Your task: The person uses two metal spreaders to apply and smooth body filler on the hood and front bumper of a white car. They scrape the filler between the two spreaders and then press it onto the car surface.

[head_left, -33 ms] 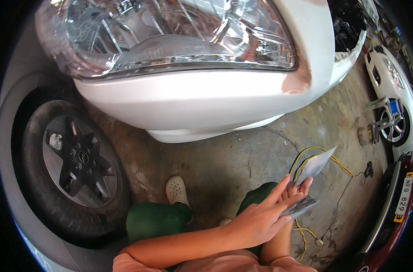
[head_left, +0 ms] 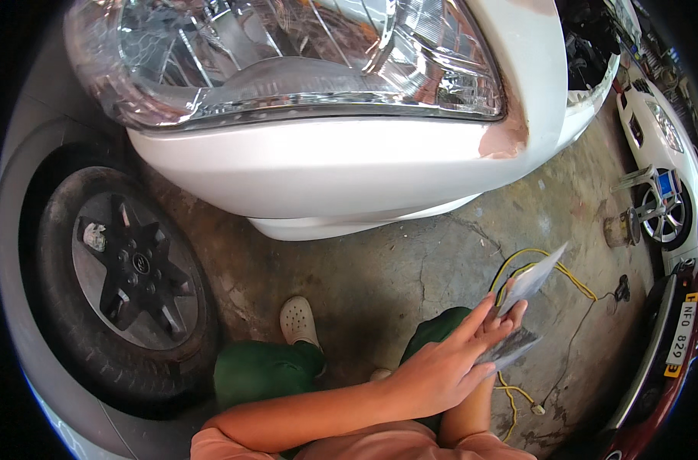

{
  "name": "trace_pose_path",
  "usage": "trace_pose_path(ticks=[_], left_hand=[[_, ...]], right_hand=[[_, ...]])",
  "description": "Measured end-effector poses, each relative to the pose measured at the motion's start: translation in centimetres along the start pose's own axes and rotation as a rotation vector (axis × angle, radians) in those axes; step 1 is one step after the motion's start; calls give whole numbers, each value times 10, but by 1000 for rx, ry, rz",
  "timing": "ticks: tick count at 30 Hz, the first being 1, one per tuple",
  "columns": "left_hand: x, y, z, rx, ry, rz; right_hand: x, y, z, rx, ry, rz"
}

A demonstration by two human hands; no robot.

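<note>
From afar I see the grey sheet (head_left: 535, 284) at 4 o'clock, already pinched in the left hand (head_left: 448, 371) but apart from the white bumper (head_left: 310, 165) at 12, while the half-hidden right hand (head_left: 516, 315) has a grip I cannot tell.

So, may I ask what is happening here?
Someone is handling grey sheet material in front of a white car bumper. The left hand appears to hold its lower part; the right forearm lies behind, that hand mostly hidden. Neither hand touches the bumper, which has a brownish patch by the lower right corner of the headlight.
</note>
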State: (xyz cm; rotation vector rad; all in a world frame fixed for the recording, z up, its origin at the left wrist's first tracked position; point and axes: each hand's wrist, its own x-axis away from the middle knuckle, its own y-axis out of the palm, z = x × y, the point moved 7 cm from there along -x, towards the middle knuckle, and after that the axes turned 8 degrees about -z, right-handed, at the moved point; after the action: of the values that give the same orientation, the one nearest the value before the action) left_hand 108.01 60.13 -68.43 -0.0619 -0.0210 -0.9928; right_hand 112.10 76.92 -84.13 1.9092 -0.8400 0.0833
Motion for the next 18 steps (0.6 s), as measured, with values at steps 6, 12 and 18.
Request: trace_pose_path(ticks=[6,12,18], left_hand=[[-2,-25,18,-76,115,194],[4,-31,60,-41,355,140],[15,-13,75,2,311,22]], right_hand=[[-19,-6,38,281,102,-187],[-79,63,39,833,-331,-490],[-104,238,-20,1056,-1238,-216]])
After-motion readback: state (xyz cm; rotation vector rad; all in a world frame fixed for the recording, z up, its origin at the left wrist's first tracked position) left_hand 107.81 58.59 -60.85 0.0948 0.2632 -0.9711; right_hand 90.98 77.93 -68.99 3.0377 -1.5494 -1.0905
